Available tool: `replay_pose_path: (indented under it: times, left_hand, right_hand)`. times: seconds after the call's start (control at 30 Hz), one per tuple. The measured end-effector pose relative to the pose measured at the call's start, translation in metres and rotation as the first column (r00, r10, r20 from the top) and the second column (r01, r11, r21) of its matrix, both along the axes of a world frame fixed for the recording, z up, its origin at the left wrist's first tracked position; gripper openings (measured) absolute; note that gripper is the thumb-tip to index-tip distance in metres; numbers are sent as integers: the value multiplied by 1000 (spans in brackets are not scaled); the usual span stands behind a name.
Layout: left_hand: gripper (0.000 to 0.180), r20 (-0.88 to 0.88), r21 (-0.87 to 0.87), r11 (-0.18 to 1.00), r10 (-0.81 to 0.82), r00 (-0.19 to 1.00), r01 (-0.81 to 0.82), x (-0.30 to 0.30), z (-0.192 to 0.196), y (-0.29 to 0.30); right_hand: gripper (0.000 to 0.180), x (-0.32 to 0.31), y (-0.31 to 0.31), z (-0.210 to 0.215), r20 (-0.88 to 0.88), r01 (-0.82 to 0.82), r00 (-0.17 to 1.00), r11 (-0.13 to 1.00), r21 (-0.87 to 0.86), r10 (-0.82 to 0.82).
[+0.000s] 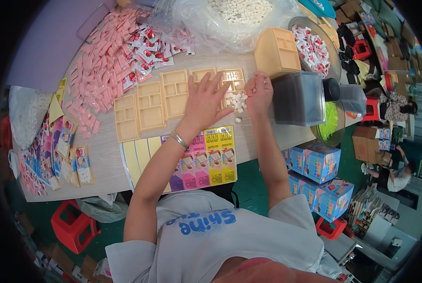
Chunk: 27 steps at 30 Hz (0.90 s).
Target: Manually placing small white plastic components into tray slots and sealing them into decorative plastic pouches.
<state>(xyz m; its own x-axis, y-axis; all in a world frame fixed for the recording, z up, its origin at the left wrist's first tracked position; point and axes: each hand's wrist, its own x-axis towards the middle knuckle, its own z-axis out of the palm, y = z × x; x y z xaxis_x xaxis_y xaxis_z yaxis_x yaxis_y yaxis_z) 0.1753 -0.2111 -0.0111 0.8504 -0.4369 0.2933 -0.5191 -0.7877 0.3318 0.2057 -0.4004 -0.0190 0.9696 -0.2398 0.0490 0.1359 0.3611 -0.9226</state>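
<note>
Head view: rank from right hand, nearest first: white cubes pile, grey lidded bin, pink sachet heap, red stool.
From the right hand:
1. White cubes pile, just left of it, at the fingers.
2. Grey lidded bin, just to its right.
3. Pink sachet heap, far left on the table.
4. Red stool, on the floor, lower left.

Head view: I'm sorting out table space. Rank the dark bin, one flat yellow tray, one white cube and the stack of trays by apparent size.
1. Dark bin
2. Stack of trays, close to the bin; it sits farther away, so unsure
3. Flat yellow tray
4. White cube
</note>
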Motion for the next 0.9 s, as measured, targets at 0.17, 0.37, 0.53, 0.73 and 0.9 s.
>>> replay_pose_path:
  times: [0.17,0.37,0.53,0.73,0.9]
  left_hand:
    - [60,45,5,981,-196,979,196,-17,-3,-9]
    - [55,26,-8,988,-151,988,152,-36,4,-13]
    - [61,-103,11,989,-147,984,149,-38,6,-12]
    - [75,-63,54,979,-191,980,194,-16,6,-18]
    - [76,-99,27,982,-183,978,187,-22,-1,-14]
  right_hand:
    - [18,-28,-33,20,-125,-154,984,965,-211,129]
    - [17,-61,-38,18,6,-3,1000,408,-913,22]
    - [14,-60,-32,12,-5,-7,1000,393,-919,6]
    - [17,-68,-42,15,140,160,986,281,-946,-92]
    - [23,-77,-29,16,4,-10,976,-63,-998,-219]
